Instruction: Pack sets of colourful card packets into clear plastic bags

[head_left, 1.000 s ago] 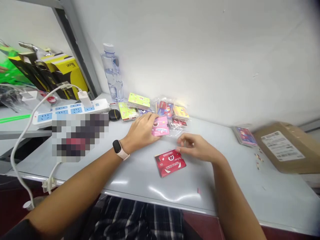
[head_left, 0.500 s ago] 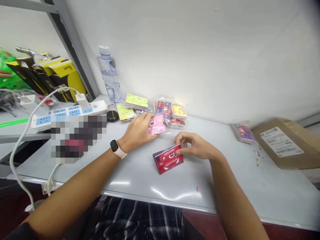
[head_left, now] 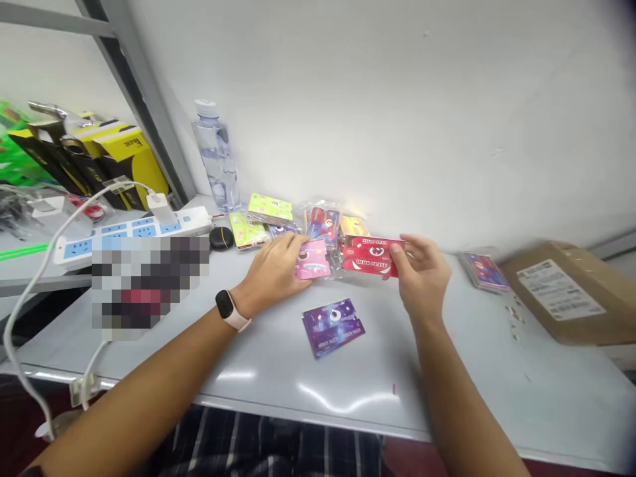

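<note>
My left hand (head_left: 278,268), with a watch on its wrist, is closed on a pink card (head_left: 314,260) near the packs at the wall. In my right hand (head_left: 422,271) a red card (head_left: 373,257) is pinched between thumb and fingers, raised off the table just right of the pink one. Purple cards (head_left: 334,327) lie in a small, uneven stack on the table below both hands. Behind the hands are green card packs (head_left: 271,207), a bagged red and blue pack (head_left: 324,224) and a yellow pack (head_left: 354,226).
A water bottle (head_left: 216,159), a black round case (head_left: 221,238) and a power strip (head_left: 134,233) with white cables stand at the left. At the right are a bagged pack (head_left: 485,270) and a cardboard box (head_left: 556,291).
My right hand has lifted the red card from the stack and moved it up and right, uncovering the purple cards. My left hand stays on the pink card.
</note>
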Action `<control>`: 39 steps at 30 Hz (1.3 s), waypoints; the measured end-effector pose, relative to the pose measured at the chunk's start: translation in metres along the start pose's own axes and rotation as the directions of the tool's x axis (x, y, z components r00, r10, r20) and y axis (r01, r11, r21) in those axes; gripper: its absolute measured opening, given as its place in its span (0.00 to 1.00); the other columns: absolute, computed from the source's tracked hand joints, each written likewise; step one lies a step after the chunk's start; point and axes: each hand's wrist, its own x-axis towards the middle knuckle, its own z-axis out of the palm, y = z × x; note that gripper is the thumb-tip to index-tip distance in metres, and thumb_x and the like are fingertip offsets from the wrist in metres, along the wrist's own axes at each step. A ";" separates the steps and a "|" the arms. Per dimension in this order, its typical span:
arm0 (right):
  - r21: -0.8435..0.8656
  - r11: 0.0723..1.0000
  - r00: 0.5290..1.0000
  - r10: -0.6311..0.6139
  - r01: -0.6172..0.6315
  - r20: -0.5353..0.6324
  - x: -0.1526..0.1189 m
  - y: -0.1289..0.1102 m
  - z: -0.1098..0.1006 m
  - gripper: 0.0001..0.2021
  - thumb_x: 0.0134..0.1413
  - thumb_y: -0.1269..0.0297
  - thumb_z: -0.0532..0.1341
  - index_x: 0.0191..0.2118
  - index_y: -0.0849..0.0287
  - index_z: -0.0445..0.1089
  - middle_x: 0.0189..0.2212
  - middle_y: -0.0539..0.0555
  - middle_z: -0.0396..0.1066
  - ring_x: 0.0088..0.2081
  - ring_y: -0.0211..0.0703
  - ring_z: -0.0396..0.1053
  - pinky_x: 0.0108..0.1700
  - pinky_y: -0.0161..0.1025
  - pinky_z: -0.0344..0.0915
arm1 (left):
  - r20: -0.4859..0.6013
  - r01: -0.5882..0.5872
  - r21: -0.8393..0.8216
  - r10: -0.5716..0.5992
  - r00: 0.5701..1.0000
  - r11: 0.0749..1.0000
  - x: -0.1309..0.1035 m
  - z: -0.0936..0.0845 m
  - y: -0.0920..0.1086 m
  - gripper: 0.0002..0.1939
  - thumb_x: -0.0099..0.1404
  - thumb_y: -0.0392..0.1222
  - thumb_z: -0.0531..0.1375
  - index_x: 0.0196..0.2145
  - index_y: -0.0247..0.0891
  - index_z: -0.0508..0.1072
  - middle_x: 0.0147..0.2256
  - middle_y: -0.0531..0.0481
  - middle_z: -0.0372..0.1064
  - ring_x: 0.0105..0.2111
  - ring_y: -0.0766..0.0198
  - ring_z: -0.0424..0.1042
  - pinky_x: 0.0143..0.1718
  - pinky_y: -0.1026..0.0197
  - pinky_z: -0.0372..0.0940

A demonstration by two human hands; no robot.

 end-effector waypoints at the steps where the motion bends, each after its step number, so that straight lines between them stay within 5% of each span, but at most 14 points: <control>1: -0.012 1.000 1.000 -0.001 0.001 -0.001 -0.002 -0.001 0.002 0.22 0.52 0.47 0.75 0.47 0.54 0.76 0.35 0.53 0.78 0.35 0.50 0.79 0.27 0.42 0.75 | 0.003 -0.014 0.004 0.014 1.000 1.000 0.000 0.000 0.000 0.30 0.64 0.48 0.68 0.60 0.39 0.66 0.54 0.38 0.73 0.53 0.42 0.75 0.54 0.44 0.70; 13: 0.101 0.978 0.983 0.184 -0.185 0.015 -0.016 -0.005 0.014 0.25 0.48 0.47 0.78 0.45 0.55 0.72 0.35 0.55 0.84 0.37 0.52 0.83 0.37 0.46 0.80 | 0.015 -0.086 0.019 0.086 0.996 0.996 -0.004 0.003 0.003 0.32 0.64 0.46 0.68 0.62 0.40 0.64 0.55 0.38 0.71 0.55 0.42 0.73 0.56 0.43 0.69; 20: 0.053 0.992 0.993 0.118 -0.117 -0.018 -0.018 -0.006 0.014 0.23 0.49 0.48 0.77 0.44 0.55 0.73 0.35 0.56 0.84 0.39 0.54 0.84 0.38 0.47 0.80 | 0.008 -0.013 -0.002 0.013 1.000 1.000 -0.003 0.002 0.003 0.32 0.62 0.45 0.69 0.61 0.38 0.66 0.53 0.38 0.72 0.52 0.41 0.74 0.53 0.43 0.70; 25: 0.072 0.987 0.988 0.136 -0.141 0.075 -0.020 -0.003 0.016 0.22 0.51 0.48 0.77 0.45 0.54 0.74 0.35 0.55 0.84 0.38 0.53 0.83 0.38 0.48 0.80 | 0.001 -0.054 -0.018 0.054 0.999 0.998 -0.004 0.002 0.006 0.33 0.62 0.43 0.69 0.62 0.39 0.65 0.55 0.38 0.72 0.54 0.42 0.74 0.55 0.43 0.70; 30: -0.014 1.000 0.948 -0.013 0.018 0.318 -0.025 0.000 0.021 0.15 0.60 0.49 0.71 0.46 0.52 0.81 0.45 0.57 0.83 0.43 0.52 0.80 0.46 0.51 0.78 | -0.013 -0.097 -0.023 0.097 0.995 0.995 -0.005 0.004 0.008 0.35 0.64 0.47 0.69 0.64 0.40 0.63 0.57 0.37 0.71 0.56 0.41 0.73 0.57 0.42 0.69; 36: -0.082 0.953 0.765 -0.180 0.290 0.618 -0.028 -0.003 0.022 0.17 0.67 0.59 0.66 0.59 0.48 0.78 0.53 0.55 0.79 0.44 0.46 0.76 0.45 0.46 0.73 | 0.000 -0.110 0.014 0.110 0.994 0.994 -0.006 0.008 0.008 0.36 0.63 0.46 0.70 0.64 0.39 0.63 0.56 0.37 0.72 0.57 0.40 0.73 0.57 0.42 0.69; 39: -0.103 0.942 0.825 -0.225 0.321 0.518 -0.031 -0.002 0.023 0.12 0.69 0.61 0.64 0.53 0.52 0.80 0.45 0.55 0.81 0.38 0.45 0.75 0.41 0.45 0.71 | -0.009 -0.105 0.014 0.105 0.994 0.994 -0.006 0.008 0.008 0.36 0.62 0.45 0.70 0.64 0.39 0.63 0.56 0.37 0.72 0.56 0.41 0.73 0.57 0.42 0.69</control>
